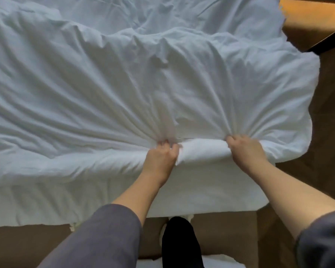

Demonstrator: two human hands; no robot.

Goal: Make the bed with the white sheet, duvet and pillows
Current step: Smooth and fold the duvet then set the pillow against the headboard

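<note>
Head view: a white duvet (124, 84) covers almost the whole bed (85, 200), rumpled into long creases that fan out from two gathered points near the bed's near edge. The left hand (162, 153) sits just below the centre of the view, fingers curled tight into a bunch of duvet cloth. The right hand (244, 149), toward 3 o'clock of the left one, grips a second bunch in the same way. Between the two hands the duvet's edge is rolled into a short, thick fold — both hands touch it, one at each end. From each hand the rest of the duvet spreads away toward 12 o'clock, with its far edge heaped in a ridge; its right end hangs past the bed's corner at 3 o'clock. Below the hands, at 6 o'clock, the bed's near side shows as smoother white cloth.

Grey sleeves (104, 238) cover both upper forearms, and a black-clad leg (180, 244) stands on the brown floor (327, 132) at 6 o'clock. At 2 o'clock a black strap (329, 41) crosses the floor — beside it, at the top corner, lies an orange-brown wooden piece (307, 10).
</note>
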